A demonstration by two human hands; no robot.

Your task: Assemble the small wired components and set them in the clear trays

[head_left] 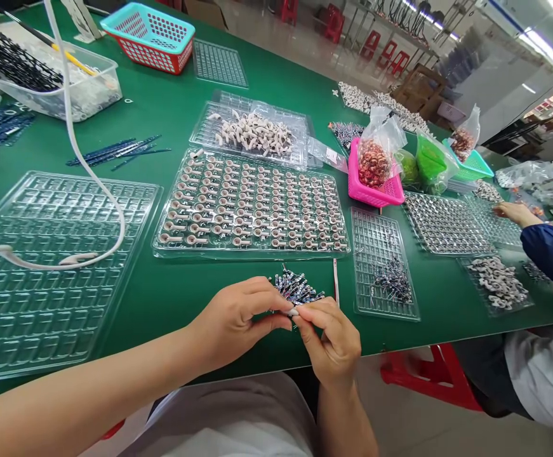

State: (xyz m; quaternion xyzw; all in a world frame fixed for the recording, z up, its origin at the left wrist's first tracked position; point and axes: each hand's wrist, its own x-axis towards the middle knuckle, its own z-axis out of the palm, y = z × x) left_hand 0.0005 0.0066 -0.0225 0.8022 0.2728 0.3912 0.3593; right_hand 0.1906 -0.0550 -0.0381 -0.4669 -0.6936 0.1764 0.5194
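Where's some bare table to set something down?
Bare green table shows between the left tray, filled tray and left forearm, and between the narrow tray and the white pile to its right. It's crowded around the left hand, right hand, dark pile and pink basket.

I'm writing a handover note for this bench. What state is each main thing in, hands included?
Left hand, pinching small whitish part
Right hand, pinching the same part
Small whitish part, held between both hands
Central compartment tray, loaded with rows of whitish components
Turquoise basket, nested in red basket
Pink basket, holding a bag of reddish rings
Clear plastic box, open, holding black parts
White cable, bent in a curve
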